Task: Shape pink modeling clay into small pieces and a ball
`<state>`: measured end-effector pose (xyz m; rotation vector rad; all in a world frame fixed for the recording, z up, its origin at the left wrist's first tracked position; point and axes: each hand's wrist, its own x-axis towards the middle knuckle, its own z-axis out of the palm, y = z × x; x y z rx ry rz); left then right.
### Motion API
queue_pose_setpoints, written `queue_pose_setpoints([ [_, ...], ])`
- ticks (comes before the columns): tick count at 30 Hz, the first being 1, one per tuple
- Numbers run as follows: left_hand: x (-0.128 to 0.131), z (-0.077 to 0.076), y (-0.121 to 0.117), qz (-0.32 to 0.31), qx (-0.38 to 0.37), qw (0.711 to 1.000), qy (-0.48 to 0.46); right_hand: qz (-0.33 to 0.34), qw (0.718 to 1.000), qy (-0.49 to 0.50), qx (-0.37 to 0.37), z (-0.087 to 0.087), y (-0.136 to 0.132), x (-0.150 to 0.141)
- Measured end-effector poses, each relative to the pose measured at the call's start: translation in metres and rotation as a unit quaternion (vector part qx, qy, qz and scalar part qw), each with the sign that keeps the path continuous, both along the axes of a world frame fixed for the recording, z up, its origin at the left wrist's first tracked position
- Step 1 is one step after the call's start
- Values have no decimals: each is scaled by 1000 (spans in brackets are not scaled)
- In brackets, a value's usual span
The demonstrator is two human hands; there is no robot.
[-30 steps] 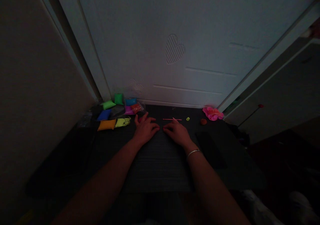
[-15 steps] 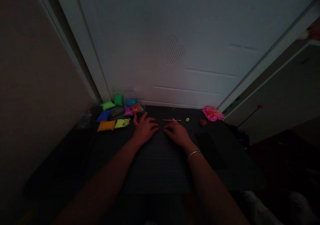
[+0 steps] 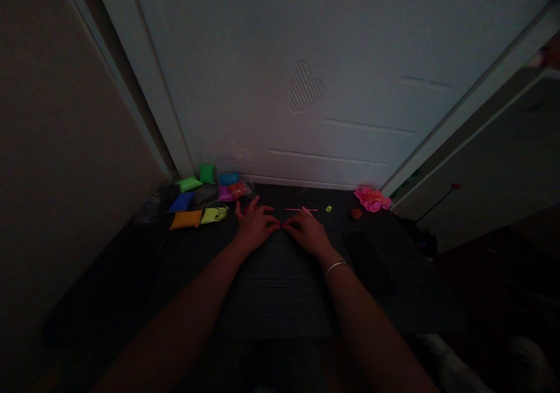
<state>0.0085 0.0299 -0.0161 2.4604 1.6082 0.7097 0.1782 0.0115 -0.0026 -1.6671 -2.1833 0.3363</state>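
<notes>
Over the dark table, my left hand [image 3: 256, 227] and my right hand [image 3: 308, 231] meet at their thumb and index tips. Both pinch at this spot; anything between the fingertips is too small and dark to make out. The other left fingers are spread toward the packets. Just beyond my right hand lie a thin pink stick [image 3: 293, 209] and a pink pointed tool [image 3: 307, 211], partly hidden by the knuckles. Further right are a small yellow-green piece [image 3: 328, 209], a dark red lump [image 3: 356, 213] and a pink petalled shape [image 3: 371, 199].
At the left back sit several coloured packets, among them an orange packet [image 3: 186, 219], a blue packet [image 3: 182, 201] and a green packet [image 3: 207, 174]. A black flat rectangle [image 3: 367, 262] lies right of my right wrist. A white panel [image 3: 262, 90] with hearts rises behind the dark table [image 3: 280, 299].
My two hands have come closer, so their fingertips now touch or nearly touch; a small gap showed between them before. The things on the table have stayed where they were.
</notes>
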Motion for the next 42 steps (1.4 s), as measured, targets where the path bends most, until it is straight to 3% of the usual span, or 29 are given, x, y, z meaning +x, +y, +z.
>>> queue_pose_setpoints([
  [42, -1, 0, 0, 3, -2, 1000, 11, 5, 999, 41, -27, -4, 4, 3],
])
